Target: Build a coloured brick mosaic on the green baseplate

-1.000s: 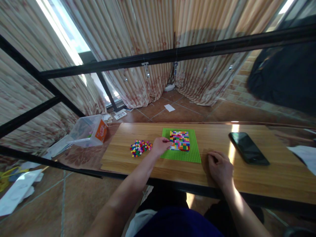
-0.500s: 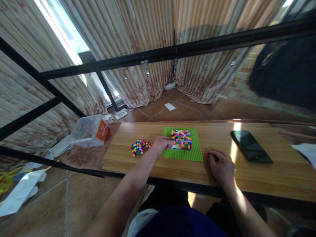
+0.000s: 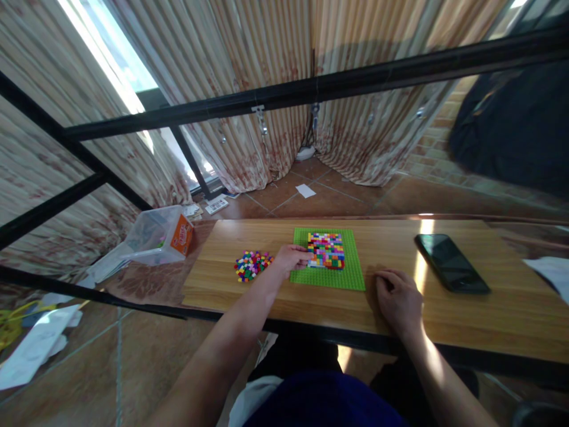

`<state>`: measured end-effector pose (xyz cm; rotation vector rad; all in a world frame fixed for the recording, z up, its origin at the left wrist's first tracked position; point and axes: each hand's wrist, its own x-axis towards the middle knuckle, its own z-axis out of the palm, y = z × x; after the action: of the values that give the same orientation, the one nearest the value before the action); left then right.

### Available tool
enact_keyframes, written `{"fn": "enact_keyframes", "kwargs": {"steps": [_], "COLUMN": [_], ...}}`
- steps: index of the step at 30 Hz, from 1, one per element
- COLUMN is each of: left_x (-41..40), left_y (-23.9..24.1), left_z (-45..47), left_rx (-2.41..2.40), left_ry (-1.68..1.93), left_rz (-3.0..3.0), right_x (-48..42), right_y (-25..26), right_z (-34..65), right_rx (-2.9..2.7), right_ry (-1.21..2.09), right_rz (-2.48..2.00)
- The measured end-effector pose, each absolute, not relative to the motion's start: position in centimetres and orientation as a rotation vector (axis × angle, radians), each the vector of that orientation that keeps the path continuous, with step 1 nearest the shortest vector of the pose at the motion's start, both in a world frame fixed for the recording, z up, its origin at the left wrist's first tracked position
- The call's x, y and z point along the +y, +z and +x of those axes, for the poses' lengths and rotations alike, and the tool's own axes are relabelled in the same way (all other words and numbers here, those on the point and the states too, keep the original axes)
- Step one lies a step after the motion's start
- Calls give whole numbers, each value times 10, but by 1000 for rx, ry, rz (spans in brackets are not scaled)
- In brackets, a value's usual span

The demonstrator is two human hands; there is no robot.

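Closely bunched, the fingers [image 3: 303, 257] of the left hand [image 3: 290, 259] press against the left edge of the patch of coloured bricks [image 3: 326, 250]. Whether they pinch a single brick or only touch the patch is too small to tell. The wrist lies low over the table [image 3: 267, 296], which probably steadies such fine work.

The patch sits on the far half of the green baseplate [image 3: 329, 279], with its near strip bare. The baseplate lies flat and square to the person, so both hands can reach it. Just left of the hand is a heap of loose bricks [image 3: 251, 265], apart from the plate but close by, handy for the left hand.

The right hand [image 3: 398, 296] rests knuckles up on the table just off the plate's near right corner. Its fingers are curled under with nothing showing in them, and it seems merely parked.

Farther right a dark phone [image 3: 451, 263] lies face up, well apart from the bricks. Off the table's left end a clear plastic box [image 3: 157, 237] with an orange label lies tilted.
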<state>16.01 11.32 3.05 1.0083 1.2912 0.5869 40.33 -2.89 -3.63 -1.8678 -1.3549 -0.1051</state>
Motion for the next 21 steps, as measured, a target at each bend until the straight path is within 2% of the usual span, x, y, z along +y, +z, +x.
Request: {"fn": "enact_keyframes", "kwargs": {"steps": [10,17,21], "left_x": [111,94,83], "left_y": [29,24,20], "left_z": [153,152,125], "left_rx": [1258,1256,1349], "left_ry": [605,789,925], "left_rz": [1082,1138,1395], "right_x": [-28,-26,-27], "right_y": [-40,-45,-45], "right_z": [404,407,408], "right_rx": [-1360,-1388,-1384], "right_ry": [-107,-131,-145], "right_rz": [-1857,-1871,-1864]}}
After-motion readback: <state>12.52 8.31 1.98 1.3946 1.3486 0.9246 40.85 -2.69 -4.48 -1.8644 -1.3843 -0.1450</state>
